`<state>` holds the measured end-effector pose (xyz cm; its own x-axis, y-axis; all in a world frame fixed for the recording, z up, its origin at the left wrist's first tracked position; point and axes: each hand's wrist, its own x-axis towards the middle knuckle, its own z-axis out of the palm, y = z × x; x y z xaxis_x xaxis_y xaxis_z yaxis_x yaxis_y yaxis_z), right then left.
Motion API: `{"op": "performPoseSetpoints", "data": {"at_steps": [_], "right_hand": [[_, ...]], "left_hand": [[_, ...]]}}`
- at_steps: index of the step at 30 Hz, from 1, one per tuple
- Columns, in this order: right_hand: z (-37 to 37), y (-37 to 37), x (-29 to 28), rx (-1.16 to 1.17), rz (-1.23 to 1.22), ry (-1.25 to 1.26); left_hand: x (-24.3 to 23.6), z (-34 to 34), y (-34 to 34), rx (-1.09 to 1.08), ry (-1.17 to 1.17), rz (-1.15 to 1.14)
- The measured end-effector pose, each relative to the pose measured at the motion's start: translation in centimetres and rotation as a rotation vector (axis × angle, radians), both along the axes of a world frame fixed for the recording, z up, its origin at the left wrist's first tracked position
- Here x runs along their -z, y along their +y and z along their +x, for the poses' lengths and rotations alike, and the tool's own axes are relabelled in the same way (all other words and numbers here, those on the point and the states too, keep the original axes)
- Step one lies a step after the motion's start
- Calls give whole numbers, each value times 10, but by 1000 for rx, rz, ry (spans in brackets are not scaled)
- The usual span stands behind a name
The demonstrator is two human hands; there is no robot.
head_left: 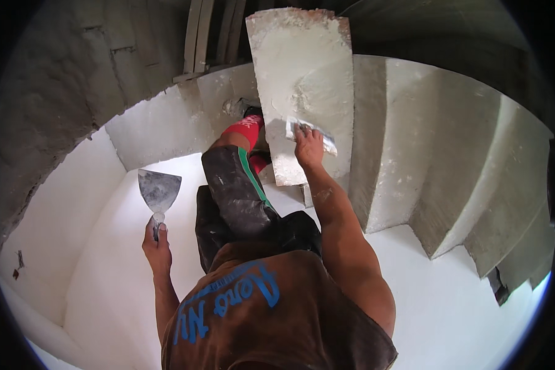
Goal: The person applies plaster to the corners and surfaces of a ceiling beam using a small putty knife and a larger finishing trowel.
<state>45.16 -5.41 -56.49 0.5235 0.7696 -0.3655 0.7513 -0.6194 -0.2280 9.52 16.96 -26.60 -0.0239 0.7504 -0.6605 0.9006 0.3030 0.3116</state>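
Observation:
My left hand [156, 248] is closed round the handle of a wide-bladed putty knife [160, 190], held up at the left with its grey, smeared blade pointing away from me. My right hand [309, 148] grips a flat plastering trowel [328, 143] over the lower right part of a long board [280, 43]. Pale wet plaster [320, 74] coats much of that board, thicker and ridged near its middle. Whether the trowel's face touches the board cannot be made out from here.
Grey concrete stair steps [407, 135] curve round to the right, and more concrete [160, 132] lies to the left. A white smooth surface [123, 296] spreads below. Wooden planks [198, 34] stand behind the board. My leg in a red sock [246, 128] is beside the board.

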Motion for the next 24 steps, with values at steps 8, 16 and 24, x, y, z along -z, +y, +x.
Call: {"op": "performPoseSetpoints", "data": {"at_steps": [8, 16, 24], "right_hand": [[-14, -44, 48, -406, -156, 126], [36, -25, -49, -241, -330, 268], [101, 88, -285, 227, 112, 1043]], "left_hand": [[26, -3, -10, 103, 71, -14], [2, 27, -12, -83, -203, -54], [-37, 72, 12, -187, -586, -253]]}}
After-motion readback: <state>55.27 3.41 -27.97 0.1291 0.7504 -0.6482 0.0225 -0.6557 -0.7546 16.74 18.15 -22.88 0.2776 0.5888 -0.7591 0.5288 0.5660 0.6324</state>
